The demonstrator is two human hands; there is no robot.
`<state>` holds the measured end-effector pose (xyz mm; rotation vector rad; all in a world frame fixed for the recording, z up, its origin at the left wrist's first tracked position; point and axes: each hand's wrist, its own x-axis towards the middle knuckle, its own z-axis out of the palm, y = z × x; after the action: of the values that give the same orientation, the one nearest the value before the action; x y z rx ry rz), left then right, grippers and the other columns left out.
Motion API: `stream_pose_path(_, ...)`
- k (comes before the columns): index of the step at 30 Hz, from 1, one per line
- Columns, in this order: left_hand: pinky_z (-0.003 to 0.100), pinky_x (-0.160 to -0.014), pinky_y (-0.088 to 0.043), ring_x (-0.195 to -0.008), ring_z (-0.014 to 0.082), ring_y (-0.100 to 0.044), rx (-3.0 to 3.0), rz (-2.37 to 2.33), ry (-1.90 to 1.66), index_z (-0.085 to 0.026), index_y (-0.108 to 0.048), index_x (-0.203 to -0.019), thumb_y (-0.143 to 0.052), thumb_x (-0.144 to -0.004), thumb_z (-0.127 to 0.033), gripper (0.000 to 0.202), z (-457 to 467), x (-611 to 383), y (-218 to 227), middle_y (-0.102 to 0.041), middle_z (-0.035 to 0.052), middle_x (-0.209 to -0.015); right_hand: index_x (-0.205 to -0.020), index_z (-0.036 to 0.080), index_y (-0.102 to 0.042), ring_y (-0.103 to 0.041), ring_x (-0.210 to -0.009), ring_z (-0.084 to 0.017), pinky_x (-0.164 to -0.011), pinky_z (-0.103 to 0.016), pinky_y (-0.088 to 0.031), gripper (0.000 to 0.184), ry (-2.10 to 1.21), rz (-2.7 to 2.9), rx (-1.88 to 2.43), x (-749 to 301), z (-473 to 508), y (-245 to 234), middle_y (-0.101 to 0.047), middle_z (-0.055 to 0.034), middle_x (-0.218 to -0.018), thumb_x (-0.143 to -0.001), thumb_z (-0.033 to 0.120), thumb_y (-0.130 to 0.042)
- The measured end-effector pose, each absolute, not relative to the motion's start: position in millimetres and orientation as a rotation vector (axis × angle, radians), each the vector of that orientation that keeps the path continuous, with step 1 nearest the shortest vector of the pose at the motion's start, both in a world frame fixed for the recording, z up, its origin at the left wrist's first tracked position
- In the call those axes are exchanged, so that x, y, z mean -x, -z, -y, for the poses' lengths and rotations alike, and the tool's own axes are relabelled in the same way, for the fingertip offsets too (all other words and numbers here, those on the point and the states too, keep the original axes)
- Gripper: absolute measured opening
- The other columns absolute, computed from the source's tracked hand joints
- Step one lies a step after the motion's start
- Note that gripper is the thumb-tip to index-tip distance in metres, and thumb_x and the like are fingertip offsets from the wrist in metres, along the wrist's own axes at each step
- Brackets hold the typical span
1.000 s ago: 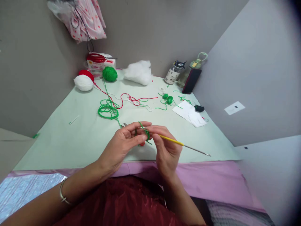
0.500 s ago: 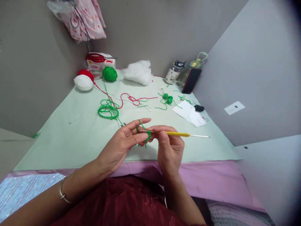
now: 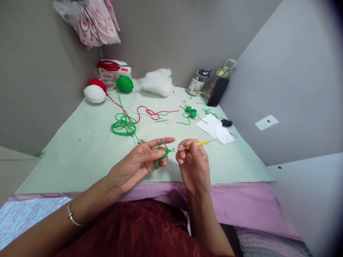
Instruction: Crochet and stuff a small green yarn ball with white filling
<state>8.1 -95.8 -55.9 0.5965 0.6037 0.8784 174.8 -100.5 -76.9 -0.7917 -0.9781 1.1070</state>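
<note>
My left hand [image 3: 139, 162] pinches a small green crochet piece [image 3: 164, 153] between thumb and fingers, with green yarn looped over its outstretched index finger. My right hand [image 3: 193, 162] is closed round a yellow-handled crochet hook [image 3: 197, 144], whose metal tip points left into the green piece. Both hands hover over the near edge of the pale green table [image 3: 80, 160]. The yarn runs back to a loose green yarn pile [image 3: 123, 125] on the table.
At the back lie a white yarn ball [image 3: 94, 94], a red one [image 3: 98, 83], a green ball [image 3: 124, 84], white stuffing [image 3: 157, 82], a jar [image 3: 197, 84] and a bottle [image 3: 219, 76]. Small green crocheted pieces [image 3: 190, 112] and white paper [image 3: 215, 128] sit right.
My right hand swung the hook round: its handle end rose from pointing low right to level, then up. The hook tip now pulls away from the green piece to the right.
</note>
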Motion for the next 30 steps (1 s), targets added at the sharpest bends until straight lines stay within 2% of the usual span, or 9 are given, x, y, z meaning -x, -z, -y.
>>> stream_pose_path(3,0.029,-0.08,-0.049,-0.078,0.0141,-0.061,-0.724,-0.668,-0.952,-0.019,-0.076,-0.119,-0.082,-0.082,-0.024,0.038,98,-13,59,-0.067,0.0022,-0.087,-0.085,0.022,-0.071,-0.06,-0.06,-0.012,-0.052,-0.024,-0.051,0.022,-1.086,1.065,0.773,-171,103,78,-0.07,-0.0017,-0.079,-0.094,0.042,-0.068)
stream_pose_path(7,0.03,-0.083,-0.048,-0.083,0.0149,-0.063,-0.866,-0.749,-1.037,-0.023,-0.073,-0.123,-0.081,-0.084,-0.026,0.04,100,-15,65,-0.069,0.0011,-0.091,-0.094,0.024,-0.077,-0.064,-0.069,-0.014,-0.063,-0.029,-0.056,0.014,-0.923,1.191,0.826,-165,108,83,-0.075,-0.0041,-0.092,-0.096,0.033,-0.067)
stream_pose_path(11,0.029,-0.083,-0.05,-0.087,0.0146,-0.064,-0.829,-0.737,-1.003,-0.025,-0.073,-0.125,-0.085,-0.077,-0.019,0.05,100,-11,64,-0.066,-0.0004,-0.095,-0.094,0.023,-0.078,-0.065,-0.069,-0.013,-0.062,-0.027,-0.056,0.014,-0.952,1.09,0.8,-167,107,86,-0.076,-0.0035,-0.091,-0.097,0.032,-0.067)
stream_pose_path(16,0.027,-0.082,-0.051,-0.086,0.0124,-0.061,-0.849,-0.768,-1.04,-0.027,-0.076,-0.12,-0.084,-0.08,-0.02,0.041,101,-11,62,-0.061,-0.0017,-0.093,-0.094,0.023,-0.078,-0.066,-0.067,-0.013,-0.061,-0.027,-0.058,0.013,-0.98,1.048,0.785,-170,104,86,-0.078,-0.0039,-0.091,-0.096,0.031,-0.068)
stream_pose_path(21,0.03,-0.092,-0.049,-0.098,0.0161,-0.063,-0.856,-0.746,-0.987,-0.025,-0.069,-0.13,-0.085,-0.08,-0.024,0.052,104,-11,63,-0.066,0.0017,-0.102,-0.094,0.025,-0.078,-0.066,-0.072,-0.013,-0.063,-0.026,-0.057,0.013,-0.952,1.057,0.782,-169,106,87,-0.077,-0.0028,-0.092,-0.097,0.03,-0.067)
stream_pose_path(26,0.033,-0.095,-0.048,-0.096,0.0173,-0.065,-0.838,-0.661,-0.981,-0.021,-0.063,-0.134,-0.086,-0.079,-0.025,0.06,104,-13,60,-0.069,0.0044,-0.106,-0.097,0.026,-0.079,-0.068,-0.076,-0.014,-0.065,-0.027,-0.056,0.014,-0.913,1.08,0.776,-167,108,88,-0.075,-0.0024,-0.093,-0.099,0.027,-0.065)
stream_pose_path(30,0.029,-0.086,-0.049,-0.086,0.0147,-0.066,-0.794,-0.709,-1.037,-0.021,-0.066,-0.128,-0.082,-0.082,-0.023,0.049,105,-17,58,-0.066,0.0003,-0.094,-0.099,0.027,-0.08,-0.066,-0.071,-0.012,-0.064,-0.027,-0.056,0.015,-0.828,1.132,0.78,-164,111,86,-0.073,-0.0012,-0.093,-0.099,0.023,-0.065)
